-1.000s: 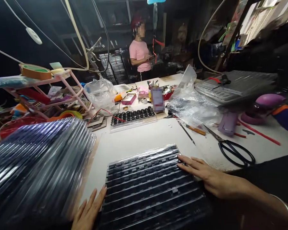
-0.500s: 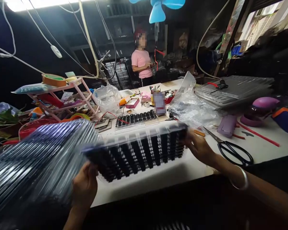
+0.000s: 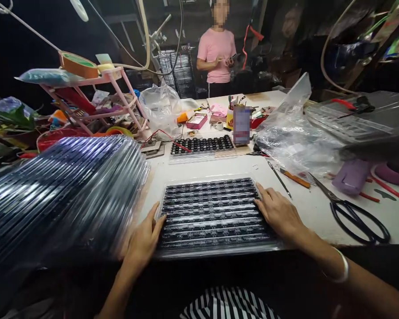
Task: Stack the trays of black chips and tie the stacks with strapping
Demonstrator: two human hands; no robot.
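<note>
Tray (image 3: 209,217) lies flat on worktop (image 3: 194,170), long axis running hand to hand. Left hand (image 3: 142,241) at its left short edge, right hand (image 3: 281,215) at its right; fingers (image 3: 159,227) of both hold it, neither nearer. Stack (image 3: 69,190) stands left of tray, scissors (image 3: 335,203) lie right.

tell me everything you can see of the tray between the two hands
The tray is shallow and roughly rectangular, with clear, glossy edges that look like plastic. Dark rows run side to side across it, streaked with glare; their details are too small to tell. It lies about flat at the white table's near edge, the left hand and right hand touching its opposite sides.
</note>
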